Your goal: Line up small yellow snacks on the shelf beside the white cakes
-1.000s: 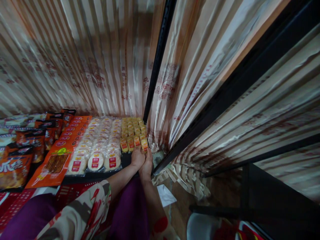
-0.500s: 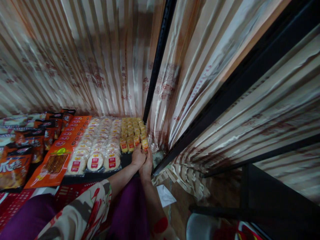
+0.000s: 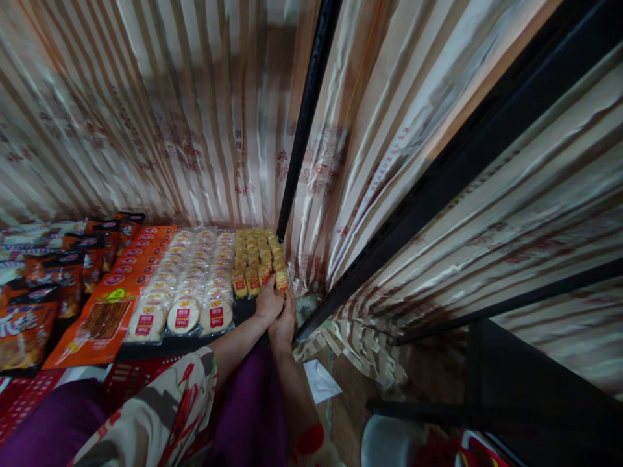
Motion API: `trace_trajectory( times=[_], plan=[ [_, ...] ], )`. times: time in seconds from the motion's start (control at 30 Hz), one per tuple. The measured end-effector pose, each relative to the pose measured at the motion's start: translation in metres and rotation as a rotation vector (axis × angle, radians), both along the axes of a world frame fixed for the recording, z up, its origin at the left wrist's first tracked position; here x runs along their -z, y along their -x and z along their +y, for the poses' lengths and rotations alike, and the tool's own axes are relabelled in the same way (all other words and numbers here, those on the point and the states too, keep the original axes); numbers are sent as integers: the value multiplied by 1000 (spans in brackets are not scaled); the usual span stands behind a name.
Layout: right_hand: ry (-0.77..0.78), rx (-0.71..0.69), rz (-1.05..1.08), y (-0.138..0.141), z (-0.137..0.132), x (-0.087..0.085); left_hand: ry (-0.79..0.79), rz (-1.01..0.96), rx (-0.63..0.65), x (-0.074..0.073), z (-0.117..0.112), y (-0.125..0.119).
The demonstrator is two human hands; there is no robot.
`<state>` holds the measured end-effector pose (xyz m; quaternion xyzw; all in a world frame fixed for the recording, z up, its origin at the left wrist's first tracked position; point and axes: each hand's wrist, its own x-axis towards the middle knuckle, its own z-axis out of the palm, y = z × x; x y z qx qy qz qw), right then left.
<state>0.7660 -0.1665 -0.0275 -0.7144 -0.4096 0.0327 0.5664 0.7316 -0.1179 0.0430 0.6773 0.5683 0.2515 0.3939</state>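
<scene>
My left hand and my right hand are pressed side by side at the front right corner of a low dark shelf. Both sets of fingers curl round a small yellow packet with a red label, the front one of the rightmost row of yellow packets. To the left lie rows of round white cakes in clear wrap.
Further left lie an orange snack pack and dark orange bags. A striped plastic curtain hangs behind the shelf. A black post rises at the shelf's right end. A white paper scrap lies on the floor.
Both hands have crept slightly up and back along the yellow row, staying together on the front packet. The view has shifted a little to the right.
</scene>
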Motion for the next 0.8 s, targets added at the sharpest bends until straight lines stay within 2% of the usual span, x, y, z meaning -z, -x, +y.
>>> trace_trajectory(
  times=[0.23,0.43,0.6,0.8],
  plan=[
    [21,24,-55,1,2,6,-12,43,3,-5,0,-2],
    [60,46,-117,3,3,2,-56,78,24,-7,3,2],
    [115,23,-157,3,2,1,-40,37,17,-13,1,6],
    [149,11,-194,1,4,6,-48,-85,14,-13,-7,7]
  ],
)
